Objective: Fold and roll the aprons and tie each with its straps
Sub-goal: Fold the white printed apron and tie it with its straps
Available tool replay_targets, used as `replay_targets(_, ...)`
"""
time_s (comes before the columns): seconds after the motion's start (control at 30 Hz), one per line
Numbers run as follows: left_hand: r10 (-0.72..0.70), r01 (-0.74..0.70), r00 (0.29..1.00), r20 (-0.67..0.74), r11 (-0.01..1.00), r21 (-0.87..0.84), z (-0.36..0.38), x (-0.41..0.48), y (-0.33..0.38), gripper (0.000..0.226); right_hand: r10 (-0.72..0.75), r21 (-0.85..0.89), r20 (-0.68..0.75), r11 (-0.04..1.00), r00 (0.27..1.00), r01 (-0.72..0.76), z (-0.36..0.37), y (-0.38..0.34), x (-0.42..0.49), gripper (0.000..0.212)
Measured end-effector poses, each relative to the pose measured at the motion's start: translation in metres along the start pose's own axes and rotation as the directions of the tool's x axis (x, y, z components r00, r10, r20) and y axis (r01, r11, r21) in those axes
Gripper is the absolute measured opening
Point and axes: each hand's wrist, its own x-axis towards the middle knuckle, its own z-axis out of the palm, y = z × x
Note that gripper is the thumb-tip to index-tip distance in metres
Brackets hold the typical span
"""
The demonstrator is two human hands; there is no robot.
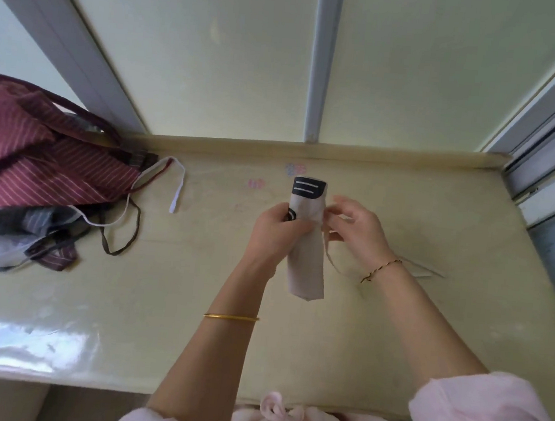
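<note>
Apron pile cut off by left edge.

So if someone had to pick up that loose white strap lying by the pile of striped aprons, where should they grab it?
Probably the free end of the white strap, pinched from above. That end lies flat on the bare table, clear of the apron pile, while the other end runs under the maroon striped cloth and looks caught there. Coming from the right keeps the fingers clear of the dark straps nearby.

The table lies bare right of the rolled apron; heaped aprons and trailing straps block the left.
</note>
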Motion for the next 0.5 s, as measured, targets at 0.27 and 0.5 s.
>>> replay_targets(0.27, -0.079, 0.073, 0.996, -0.030, 0.981, -0.179, 0.014, -0.013, -0.004, 0.016, 0.207, 0.333, 0.224, 0.902, 0.952, -0.275, 0.004, 0.018, 0.005, 0.010)
replay_targets(0.5, -0.073, 0.078, 0.997, 0.033, 0.983, -0.164, 0.013, -0.011, 0.002, 0.023, 0.202, 0.321, 0.268, 0.903, 0.942, -0.285, 0.011, 0.018, -0.006, 0.021)
